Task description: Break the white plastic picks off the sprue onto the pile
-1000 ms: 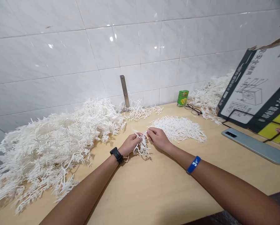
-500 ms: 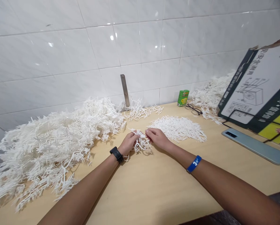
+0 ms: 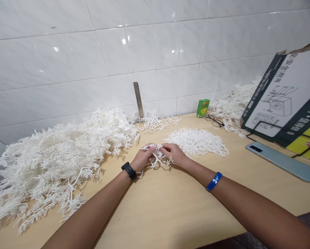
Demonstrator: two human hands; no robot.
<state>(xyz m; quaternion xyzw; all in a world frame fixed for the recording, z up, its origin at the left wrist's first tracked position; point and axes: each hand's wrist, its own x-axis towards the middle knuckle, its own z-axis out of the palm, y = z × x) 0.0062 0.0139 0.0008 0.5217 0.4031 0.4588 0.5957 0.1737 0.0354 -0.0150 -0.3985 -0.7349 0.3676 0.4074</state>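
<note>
A white branching plastic piece (image 3: 158, 160) is held low over the table, its twigs spreading below my fingers. My left hand (image 3: 143, 156) pinches it from the left, thumb on top. My right hand (image 3: 174, 154) has its fingertips closed at the piece's upper right side; the exact bit between them is too small to make out. Just beyond my right hand lies a flat heap of small white plastic pieces (image 3: 198, 141). To the left rises a large pile of white branching pieces (image 3: 74, 152). A smaller cluster of branching pieces (image 3: 155, 122) lies behind my hands.
On the wooden table (image 3: 155, 207), a grey-blue phone (image 3: 282, 162) lies at the right. A dark green and white carton (image 3: 282, 100) leans behind it. Glasses (image 3: 214, 121), a green box (image 3: 203, 108) and another white pile (image 3: 232, 103) are near the tiled wall (image 3: 167, 45). A metal strip (image 3: 138, 100) stands against the wall.
The branching piece has turned and shifted slightly right between my hands. My right hand has moved in closer to it, its fingers now against the twigs.
</note>
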